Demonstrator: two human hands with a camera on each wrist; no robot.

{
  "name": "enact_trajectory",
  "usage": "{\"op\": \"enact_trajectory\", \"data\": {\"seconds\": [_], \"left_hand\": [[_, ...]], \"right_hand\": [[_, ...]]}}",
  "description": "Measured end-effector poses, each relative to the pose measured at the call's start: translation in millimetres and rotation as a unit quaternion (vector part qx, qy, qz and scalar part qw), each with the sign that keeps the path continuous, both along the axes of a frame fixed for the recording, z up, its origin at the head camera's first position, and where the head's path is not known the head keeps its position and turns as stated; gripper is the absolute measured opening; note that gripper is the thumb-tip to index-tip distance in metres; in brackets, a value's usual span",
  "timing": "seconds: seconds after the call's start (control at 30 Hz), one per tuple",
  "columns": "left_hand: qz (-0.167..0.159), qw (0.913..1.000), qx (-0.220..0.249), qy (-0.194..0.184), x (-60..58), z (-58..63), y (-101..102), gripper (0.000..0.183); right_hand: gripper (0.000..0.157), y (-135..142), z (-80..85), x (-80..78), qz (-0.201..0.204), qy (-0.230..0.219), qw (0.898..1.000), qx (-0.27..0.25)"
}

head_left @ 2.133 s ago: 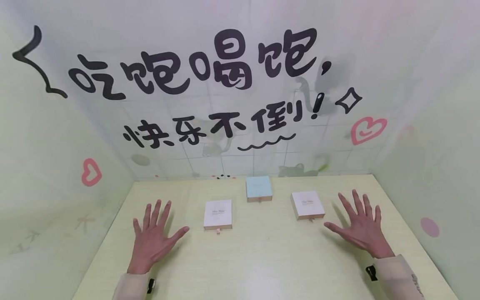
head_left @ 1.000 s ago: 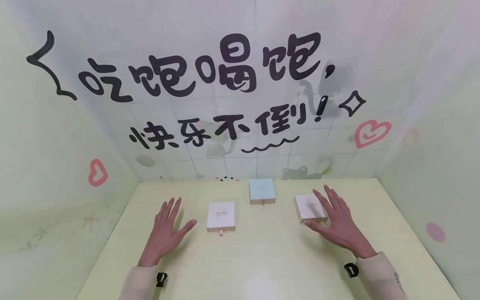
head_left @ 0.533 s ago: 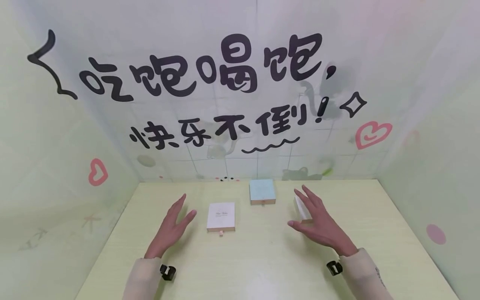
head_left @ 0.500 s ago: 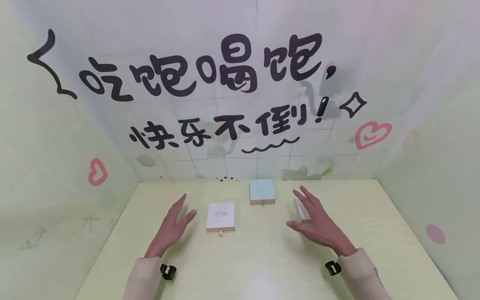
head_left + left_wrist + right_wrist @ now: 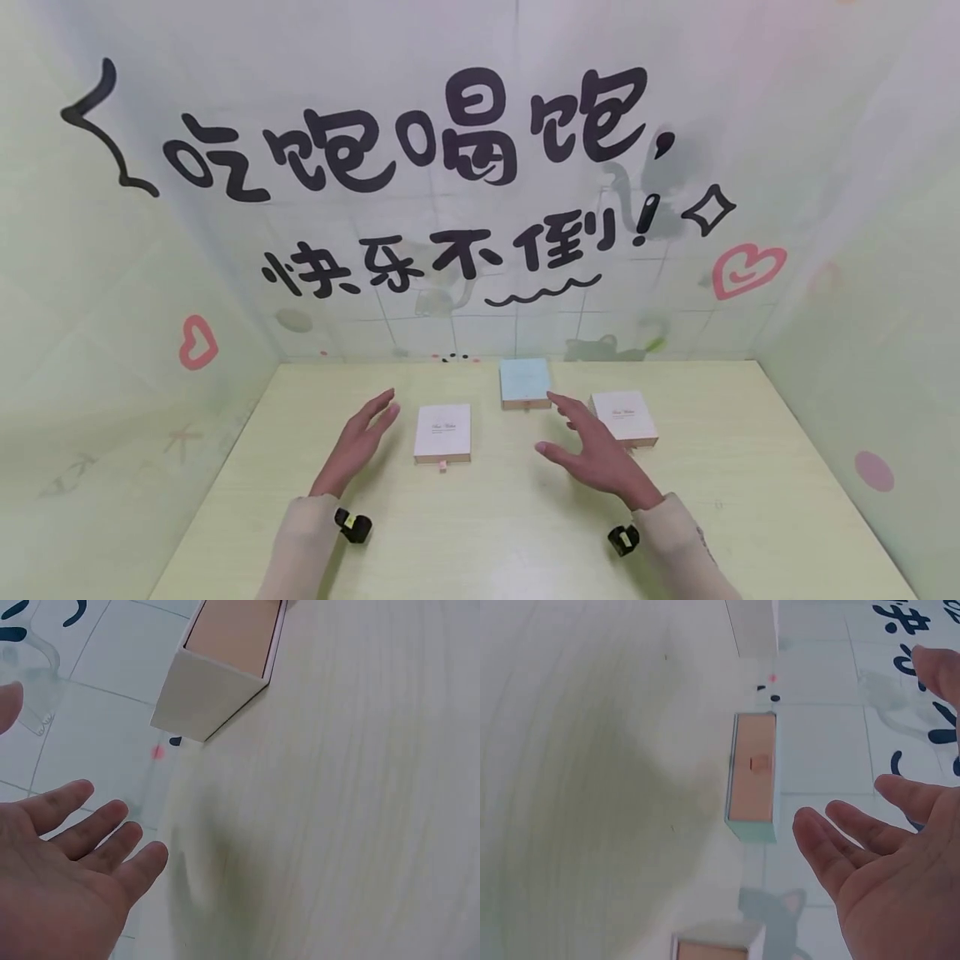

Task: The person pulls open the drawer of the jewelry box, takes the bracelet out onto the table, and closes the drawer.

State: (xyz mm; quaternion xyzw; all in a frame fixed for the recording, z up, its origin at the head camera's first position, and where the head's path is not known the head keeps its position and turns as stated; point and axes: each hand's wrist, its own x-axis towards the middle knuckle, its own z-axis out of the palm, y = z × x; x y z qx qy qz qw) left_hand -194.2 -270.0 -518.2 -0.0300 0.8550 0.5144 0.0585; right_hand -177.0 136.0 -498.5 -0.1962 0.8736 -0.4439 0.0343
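Three flat drawer boxes lie on the pale table: a white box left of centre, a light blue box farther back, and a white box on the right. My left hand hovers left of the left white box, palm inward, holding nothing. My right hand is in the air in front of the right white box, covering a bit of its left side. Its fingers are extended toward the light blue box, whose peach drawer front shows a small tab in the right wrist view.
Behind the table rises a printed wall with large black lettering. Side walls enclose the table left and right. Each wrist wears a small black device, one at the left cuff and one at the right cuff.
Both hands have moved inward. The right hand has passed over the right white box to its left, uncovering most of it; the left hand has come nearer the left white box. The boxes stay put.
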Motion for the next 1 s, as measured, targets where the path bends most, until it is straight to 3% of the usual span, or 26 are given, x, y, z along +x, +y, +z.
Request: {"op": "enact_trajectory", "data": {"seconds": [0.13,0.37,0.67,1.0], "left_hand": [[-0.002,0.9997,0.023,-0.005,-5.5,-1.4,5,0.071],[-0.003,0.9976,0.068,-0.011,-14.6,-5.8,12,0.065],[-0.011,0.9977,0.067,0.001,-18.5,-11.0,21,0.056],[-0.007,0.9975,0.07,0.004,-30.1,-19.4,29,0.044]], "right_hand": [[0.071,-13,-7.3,-1.7,0.012,-0.009,1.0,-0.027],[0.062,-36,-19.5,-2.0,-0.004,-0.027,0.998,-0.057],[0.054,-65,-32.5,0.8,-0.009,-0.051,0.994,-0.092],[0.042,-104,-42.9,1.4,-0.053,-0.056,0.99,-0.121]]}}
